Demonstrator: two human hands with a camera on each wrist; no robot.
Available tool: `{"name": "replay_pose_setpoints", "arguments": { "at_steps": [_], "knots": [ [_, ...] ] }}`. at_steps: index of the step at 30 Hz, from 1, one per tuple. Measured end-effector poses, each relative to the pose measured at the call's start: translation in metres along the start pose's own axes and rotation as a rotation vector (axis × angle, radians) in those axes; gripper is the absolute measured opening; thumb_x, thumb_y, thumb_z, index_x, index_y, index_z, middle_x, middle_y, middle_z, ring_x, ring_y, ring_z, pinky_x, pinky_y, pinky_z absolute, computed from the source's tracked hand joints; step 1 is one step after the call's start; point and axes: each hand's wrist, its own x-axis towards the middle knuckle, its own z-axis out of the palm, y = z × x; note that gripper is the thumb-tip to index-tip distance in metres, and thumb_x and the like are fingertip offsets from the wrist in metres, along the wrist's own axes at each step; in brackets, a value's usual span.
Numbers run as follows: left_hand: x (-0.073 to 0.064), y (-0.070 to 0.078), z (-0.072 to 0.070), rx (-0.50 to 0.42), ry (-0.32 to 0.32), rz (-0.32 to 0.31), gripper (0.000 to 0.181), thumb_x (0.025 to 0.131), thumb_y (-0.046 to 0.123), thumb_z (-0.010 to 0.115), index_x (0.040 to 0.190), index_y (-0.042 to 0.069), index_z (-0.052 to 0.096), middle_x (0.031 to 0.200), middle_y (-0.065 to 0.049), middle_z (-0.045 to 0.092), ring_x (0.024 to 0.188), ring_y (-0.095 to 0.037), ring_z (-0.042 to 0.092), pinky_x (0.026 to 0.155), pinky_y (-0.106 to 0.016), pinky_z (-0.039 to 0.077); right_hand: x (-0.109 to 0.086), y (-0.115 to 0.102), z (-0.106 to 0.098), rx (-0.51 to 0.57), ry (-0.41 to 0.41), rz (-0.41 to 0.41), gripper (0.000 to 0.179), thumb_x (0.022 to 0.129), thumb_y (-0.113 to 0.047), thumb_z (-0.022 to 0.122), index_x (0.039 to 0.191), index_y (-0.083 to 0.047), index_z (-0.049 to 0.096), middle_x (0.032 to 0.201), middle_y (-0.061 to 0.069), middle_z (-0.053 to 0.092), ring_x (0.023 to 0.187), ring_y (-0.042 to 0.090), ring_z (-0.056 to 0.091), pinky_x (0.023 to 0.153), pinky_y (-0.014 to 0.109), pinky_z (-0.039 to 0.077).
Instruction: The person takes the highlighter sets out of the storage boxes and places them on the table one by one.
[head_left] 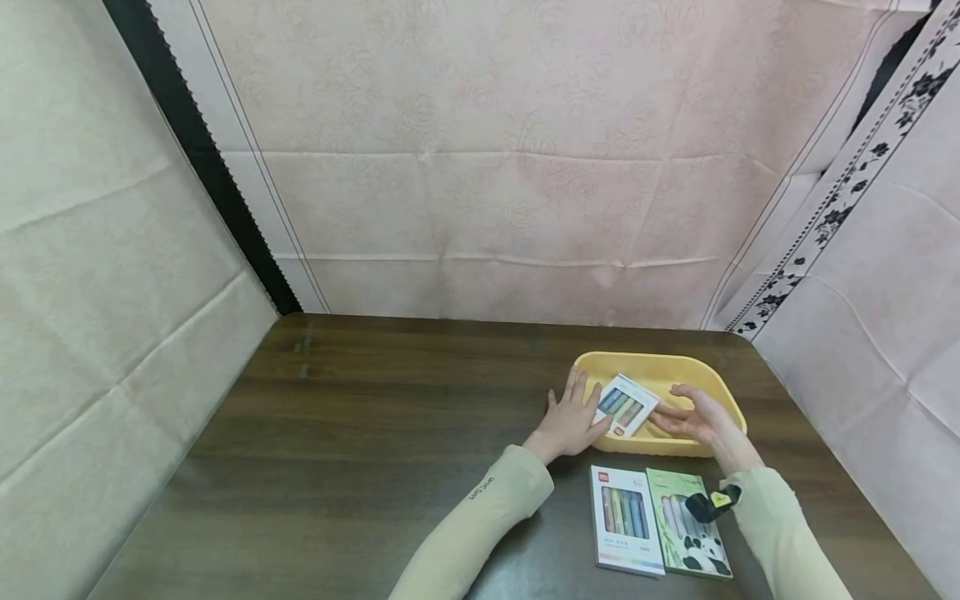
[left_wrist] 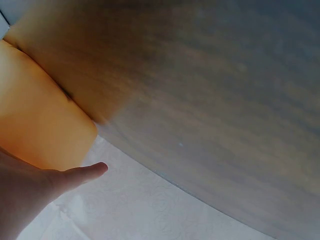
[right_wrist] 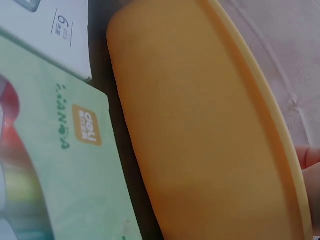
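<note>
A small white box of colored pens (head_left: 627,406) with a clear window sits tilted in the yellow plastic basket (head_left: 652,445). My left hand (head_left: 572,421) reaches over the basket's left side with its fingers spread, its thumb by the box's lower corner. At the box's right corner is my right hand (head_left: 701,421), palm turned inward and fingers loosely extended; whether they touch the box I cannot tell. In the left wrist view the left thumb (left_wrist: 82,173) sticks out beside the basket wall (left_wrist: 45,120). The basket wall (right_wrist: 200,125) hides most of the right hand in the right wrist view.
A white pen box (head_left: 628,521) and a green pen box with a panda picture (head_left: 688,525) lie side by side in front of the basket. They rest on a dark wooden table (head_left: 375,433). Pale cloth curtains (head_left: 487,208) surround the table's back and sides.
</note>
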Motion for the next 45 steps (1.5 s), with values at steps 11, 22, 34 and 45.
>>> {"name": "replay_pose_setpoints", "arguments": {
  "at_steps": [11, 22, 34, 45],
  "knots": [
    [-0.0001, 0.0014, -0.0022, -0.004, 0.001, -0.003, 0.061, 0.094, 0.050, 0.026, 0.144, 0.016, 0.023, 0.152, -0.012, 0.006, 0.141, -0.025, -0.006, 0.102, -0.058, 0.026, 0.0003, -0.0008, -0.0002, 0.074, -0.007, 0.017, 0.030, 0.093, -0.019, 0.043, 0.111, -0.035, 0.024, 0.108, 0.015, 0.039, 0.089, 0.032, 0.053, 0.093, 0.035, 0.043],
    [-0.0001, 0.0006, -0.0006, -0.012, -0.005, -0.004, 0.063, 0.093, 0.052, 0.025, 0.144, 0.015, 0.023, 0.153, -0.011, 0.005, 0.141, -0.024, -0.007, 0.102, -0.058, 0.025, 0.0009, -0.0005, 0.0000, 0.013, 0.008, 0.001, 0.019, 0.093, -0.020, 0.043, 0.107, -0.012, 0.032, 0.094, 0.013, 0.051, 0.087, 0.026, 0.056, 0.094, 0.037, 0.041],
    [0.0002, 0.0008, -0.0005, -0.011, -0.003, -0.007, 0.064, 0.093, 0.053, 0.024, 0.144, 0.014, 0.023, 0.153, -0.011, 0.005, 0.141, -0.024, -0.008, 0.103, -0.057, 0.025, 0.0042, -0.0019, -0.0027, 0.079, -0.039, 0.031, 0.010, 0.094, -0.014, 0.040, 0.095, -0.005, 0.044, 0.092, 0.012, 0.054, 0.088, 0.023, 0.056, 0.097, 0.043, 0.038],
    [0.0017, 0.0023, 0.0009, 0.020, -0.015, -0.021, 0.063, 0.093, 0.053, 0.027, 0.144, 0.016, 0.022, 0.153, -0.010, 0.003, 0.141, -0.023, -0.010, 0.103, -0.055, 0.025, 0.0020, -0.0008, 0.0032, 0.157, -0.047, 0.047, 0.009, 0.093, -0.008, 0.041, 0.094, -0.001, 0.046, 0.093, 0.013, 0.051, 0.087, 0.021, 0.055, 0.098, 0.046, 0.038]
  ]
}}
